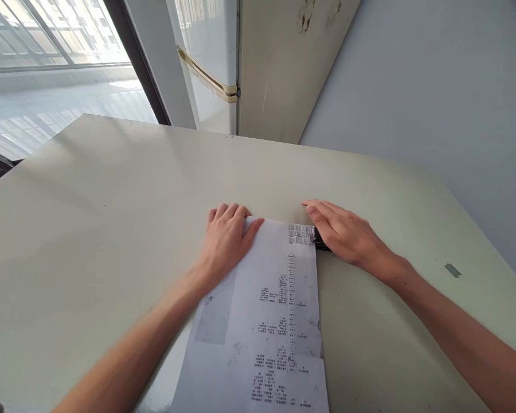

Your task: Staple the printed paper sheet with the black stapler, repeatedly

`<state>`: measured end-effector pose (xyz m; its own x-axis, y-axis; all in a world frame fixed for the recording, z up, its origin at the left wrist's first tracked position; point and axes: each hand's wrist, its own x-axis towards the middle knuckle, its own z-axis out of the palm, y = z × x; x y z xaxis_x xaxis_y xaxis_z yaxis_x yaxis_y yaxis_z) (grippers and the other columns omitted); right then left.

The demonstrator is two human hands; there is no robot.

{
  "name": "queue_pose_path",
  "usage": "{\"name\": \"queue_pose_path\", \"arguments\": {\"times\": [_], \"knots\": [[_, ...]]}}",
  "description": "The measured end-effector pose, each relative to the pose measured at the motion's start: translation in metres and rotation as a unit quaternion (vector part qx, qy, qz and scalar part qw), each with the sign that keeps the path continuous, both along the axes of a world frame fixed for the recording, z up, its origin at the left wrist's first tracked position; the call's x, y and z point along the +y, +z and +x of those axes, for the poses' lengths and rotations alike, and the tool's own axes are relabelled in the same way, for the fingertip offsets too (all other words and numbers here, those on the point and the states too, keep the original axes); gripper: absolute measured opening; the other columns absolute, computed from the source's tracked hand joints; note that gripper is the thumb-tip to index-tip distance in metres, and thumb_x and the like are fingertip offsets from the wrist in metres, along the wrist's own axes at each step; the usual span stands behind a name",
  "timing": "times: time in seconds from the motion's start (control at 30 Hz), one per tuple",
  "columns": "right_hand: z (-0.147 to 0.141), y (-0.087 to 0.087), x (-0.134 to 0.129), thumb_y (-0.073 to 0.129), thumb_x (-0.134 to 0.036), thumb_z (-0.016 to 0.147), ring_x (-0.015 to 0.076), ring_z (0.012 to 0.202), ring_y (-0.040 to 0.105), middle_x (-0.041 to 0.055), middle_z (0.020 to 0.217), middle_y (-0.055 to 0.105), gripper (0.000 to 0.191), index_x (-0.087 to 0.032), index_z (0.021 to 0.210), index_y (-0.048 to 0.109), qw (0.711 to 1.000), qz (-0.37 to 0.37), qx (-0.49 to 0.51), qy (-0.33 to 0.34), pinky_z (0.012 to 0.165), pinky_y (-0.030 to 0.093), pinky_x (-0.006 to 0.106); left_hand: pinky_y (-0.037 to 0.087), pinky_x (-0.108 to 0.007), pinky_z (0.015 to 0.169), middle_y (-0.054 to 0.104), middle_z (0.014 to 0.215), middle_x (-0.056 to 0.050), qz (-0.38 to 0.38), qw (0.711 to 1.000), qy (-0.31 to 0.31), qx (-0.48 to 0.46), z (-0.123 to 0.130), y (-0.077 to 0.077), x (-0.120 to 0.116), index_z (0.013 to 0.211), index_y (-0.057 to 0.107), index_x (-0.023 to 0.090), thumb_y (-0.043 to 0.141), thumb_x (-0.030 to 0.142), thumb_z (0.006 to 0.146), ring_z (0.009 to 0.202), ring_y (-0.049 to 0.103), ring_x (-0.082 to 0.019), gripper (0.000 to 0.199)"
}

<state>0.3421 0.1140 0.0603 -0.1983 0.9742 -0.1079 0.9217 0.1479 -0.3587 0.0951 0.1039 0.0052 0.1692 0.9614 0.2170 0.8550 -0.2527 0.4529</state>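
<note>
Printed white sheets of paper (245, 298) lie on the pale table, their text turned sideways to me. My left hand (226, 235) grips the far left corner of the paper, thumb on top and fingers bent over the edge. At the far right corner, beside a dense printed block, sits a black tool (321, 241) that looks like a stapler, touching the paper's edge. My right hand (344, 232) lies over this tool with its fingers stretched out flat and covers most of it. What is under the palm is hidden.
The broad table (133, 189) spreads around the paper. A small grey-green strip (453, 270) is stuck on it at the right. Beyond the far edge stand a refrigerator (270, 63) and a bluish wall (434, 74). A window (60, 57) is at the left.
</note>
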Motion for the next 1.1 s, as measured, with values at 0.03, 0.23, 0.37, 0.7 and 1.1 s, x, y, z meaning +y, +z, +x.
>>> {"name": "queue_pose_path", "arguments": {"times": [0.03,0.23,0.37,0.7,1.1], "knots": [[0.0,-0.001,0.0,0.024,-0.054,0.11,0.0311,0.142,0.055,-0.0015,0.152,0.062,0.054,-0.033,0.139,0.063,1.0,-0.002,0.0,-0.003,0.116,0.045,0.056,0.038,-0.046,0.096,0.071,0.099,-0.006,0.0,1.0,0.001,0.0,0.0,0.0,0.0,0.092,0.058,0.024,0.045,0.045,0.106,0.099,0.056,-0.027,0.028],[-0.002,-0.003,0.0,0.024,-0.052,0.11,0.0299,0.137,0.059,-0.0014,0.147,0.066,0.052,-0.033,0.135,0.066,1.0,0.014,-0.002,-0.001,0.113,0.048,0.054,0.037,-0.045,0.097,0.071,0.101,-0.006,-0.003,1.0,0.003,0.003,0.001,0.001,-0.001,0.091,0.058,0.024,0.047,0.044,0.106,0.101,0.057,-0.027,0.028],[-0.004,-0.002,-0.001,0.025,-0.049,0.11,0.0299,0.143,0.053,-0.0022,0.152,0.062,0.051,-0.033,0.138,0.064,1.0,-0.006,-0.015,-0.012,0.116,0.045,0.055,0.037,-0.045,0.097,0.07,0.102,-0.006,-0.007,1.0,0.003,0.002,0.001,0.001,-0.001,0.092,0.058,0.023,0.046,0.044,0.106,0.101,0.056,-0.027,0.029],[-0.008,-0.008,0.0,0.024,-0.04,0.111,0.0252,0.149,0.048,-0.0035,0.154,0.06,0.05,-0.032,0.141,0.063,0.998,0.007,-0.066,-0.004,0.118,0.044,0.05,0.037,-0.044,0.097,0.071,0.101,-0.006,-0.003,1.0,0.002,0.004,0.001,0.001,-0.001,0.092,0.06,0.022,0.047,0.043,0.106,0.1,0.056,-0.026,0.029],[-0.016,-0.024,0.002,0.021,-0.038,0.111,0.0344,0.141,0.052,0.0124,0.161,0.05,0.055,-0.026,0.156,0.05,0.98,0.061,-0.185,0.047,0.09,0.058,0.051,0.037,-0.044,0.096,0.071,0.1,-0.006,0.007,1.0,-0.002,0.004,-0.001,-0.001,0.0,0.093,0.061,0.022,0.047,0.043,0.106,0.1,0.057,-0.026,0.029]]}}
